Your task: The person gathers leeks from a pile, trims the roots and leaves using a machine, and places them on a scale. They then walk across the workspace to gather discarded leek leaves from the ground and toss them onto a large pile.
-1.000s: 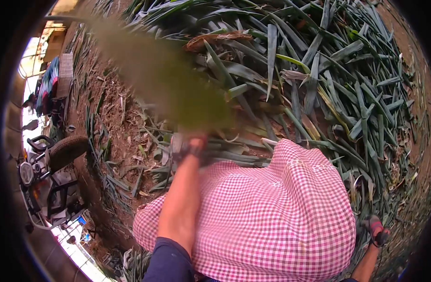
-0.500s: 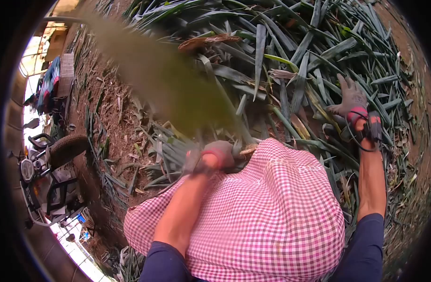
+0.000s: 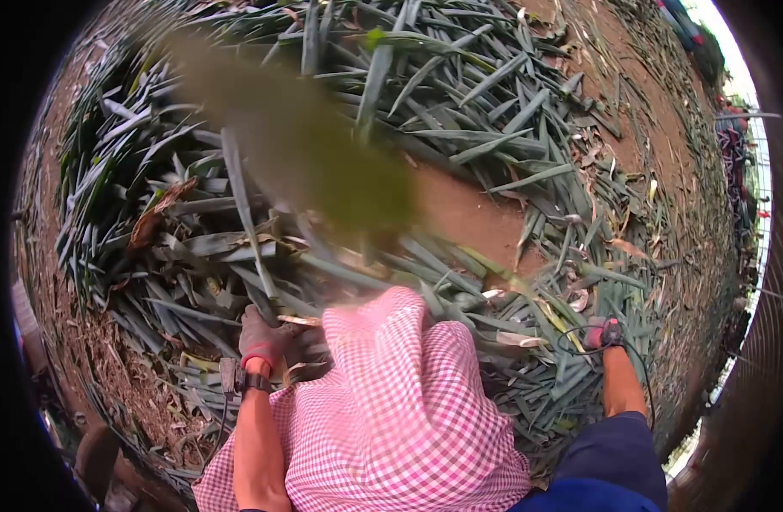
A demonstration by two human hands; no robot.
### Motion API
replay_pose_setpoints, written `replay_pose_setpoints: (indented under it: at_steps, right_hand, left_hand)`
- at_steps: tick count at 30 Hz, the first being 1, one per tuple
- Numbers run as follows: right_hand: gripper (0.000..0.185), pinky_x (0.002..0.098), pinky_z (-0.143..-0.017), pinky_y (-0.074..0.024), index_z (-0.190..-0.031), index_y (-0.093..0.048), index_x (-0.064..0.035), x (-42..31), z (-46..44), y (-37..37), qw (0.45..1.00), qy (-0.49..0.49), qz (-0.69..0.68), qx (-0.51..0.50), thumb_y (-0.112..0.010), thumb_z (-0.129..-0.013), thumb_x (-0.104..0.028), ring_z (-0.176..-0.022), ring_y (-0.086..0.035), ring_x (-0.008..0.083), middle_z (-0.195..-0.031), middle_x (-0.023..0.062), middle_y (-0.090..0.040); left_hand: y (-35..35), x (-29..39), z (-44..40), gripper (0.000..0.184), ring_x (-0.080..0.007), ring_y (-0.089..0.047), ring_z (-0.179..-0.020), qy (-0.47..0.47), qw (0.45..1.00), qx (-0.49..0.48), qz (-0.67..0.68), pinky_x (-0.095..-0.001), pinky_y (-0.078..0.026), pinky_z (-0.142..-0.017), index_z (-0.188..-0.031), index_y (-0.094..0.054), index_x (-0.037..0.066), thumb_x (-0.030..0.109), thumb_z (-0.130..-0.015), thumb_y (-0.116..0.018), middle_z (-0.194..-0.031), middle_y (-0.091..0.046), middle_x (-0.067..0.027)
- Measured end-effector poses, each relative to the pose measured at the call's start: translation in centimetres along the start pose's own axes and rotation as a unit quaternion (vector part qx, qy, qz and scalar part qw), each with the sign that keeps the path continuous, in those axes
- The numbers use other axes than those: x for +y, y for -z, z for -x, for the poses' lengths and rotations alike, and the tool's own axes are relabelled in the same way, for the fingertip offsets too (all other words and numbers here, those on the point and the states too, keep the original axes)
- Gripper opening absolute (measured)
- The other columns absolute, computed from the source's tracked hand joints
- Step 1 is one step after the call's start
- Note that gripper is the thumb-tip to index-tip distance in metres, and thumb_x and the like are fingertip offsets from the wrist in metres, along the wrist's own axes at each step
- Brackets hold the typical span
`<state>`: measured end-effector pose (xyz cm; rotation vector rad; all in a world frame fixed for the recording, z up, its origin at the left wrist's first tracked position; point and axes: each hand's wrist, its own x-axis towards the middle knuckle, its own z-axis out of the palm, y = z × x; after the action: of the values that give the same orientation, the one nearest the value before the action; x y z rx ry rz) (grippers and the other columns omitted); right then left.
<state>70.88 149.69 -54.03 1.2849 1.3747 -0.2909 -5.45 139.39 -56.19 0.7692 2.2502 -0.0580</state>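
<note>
My gloved left hand [image 3: 265,337] is at the lower left, among long green leaves beside the pink checked cloth [image 3: 400,410]. Its fingers are partly spread, and a pale stalk end [image 3: 298,321] lies close by. Over at the right, my gloved right hand [image 3: 602,334] is down at the edge of the leaf pile; its fingers are small and partly hidden, so I cannot make out a grip. A thin dark cord loops round that wrist. The cloth covers my lap between both arms.
A large heap of green leafy stalks [image 3: 485,145] curves round the front, with bare brown soil [image 3: 472,213] in its middle. A blurred greenish smear [image 3: 323,154] hides part of the heap. A dark wheel [image 3: 97,454] shows at lower left.
The view has swung to the right, so the motorcycle has mostly left the picture. My left hand has moved out to the cloth's left side, and my right hand has lowered into the leaves.
</note>
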Motion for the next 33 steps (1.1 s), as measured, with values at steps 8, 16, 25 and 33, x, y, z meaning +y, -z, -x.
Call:
replay_pose_setpoints:
  at_steps: [8, 16, 25, 33]
  right_hand:
    - [0.095, 0.0407, -0.107, -0.0421, -0.144, -0.043, -0.0074, -6.1, -2.9, 33.5, 0.904, 0.118, -0.257, 0.32, -0.081, -0.064, -0.042, -0.126, -0.052, 0.0375, -0.138, 0.0224, -0.053]
    - [0.074, 0.0532, -0.096, -0.0476, -0.131, -0.047, -0.0008, -23.2, -11.4, 48.5, 0.897, 0.142, -0.18, 0.378, -0.075, -0.072, -0.035, -0.115, -0.056, 0.045, -0.126, 0.0262, -0.054]
    - [0.01, 0.0388, -0.054, -0.0506, -0.06, -0.068, -0.0156, -17.1, -4.4, 18.9, 0.893, 0.402, -0.003, 0.201, -0.063, -0.068, -0.014, -0.063, -0.066, 0.0265, -0.068, 0.0117, -0.067]
    - [0.056, 0.0385, -0.079, -0.0535, -0.111, -0.07, -0.0041, -9.4, 0.0, 28.0, 0.93, 0.321, -0.027, -0.176, -0.079, -0.069, -0.041, -0.089, -0.068, 0.024, -0.102, 0.0134, -0.072]
  left_hand:
    - [-1.4, 0.6, -1.5, 0.099, -0.0426, -0.056, -0.115, 0.051, 0.997, 0.029, -0.043, -0.0457, -0.048, -0.096, -0.121, -0.046, 0.002, 0.041, -0.045, -0.096, -0.124, -0.056, -0.0255]
    - [-1.1, 0.8, 0.2, 0.078, -0.0305, -0.06, -0.11, 0.06, 0.997, -0.008, 0.049, -0.0384, -0.05, -0.093, -0.128, -0.048, 0.001, 0.028, -0.068, -0.089, -0.12, -0.061, -0.0183]
    - [19.4, -1.7, 1.5, 0.037, -0.0132, -0.065, -0.082, 0.092, 0.979, -0.066, 0.172, -0.0261, -0.053, -0.069, -0.121, -0.062, -0.003, 0.016, -0.09, -0.072, -0.103, -0.07, -0.0086]
    - [38.3, -13.3, 2.3, 0.035, -0.0128, -0.06, -0.076, 0.103, 0.973, 0.143, 0.149, -0.0281, -0.05, -0.068, -0.116, -0.064, 0.004, 0.027, -0.091, -0.072, -0.093, -0.068, -0.0033]
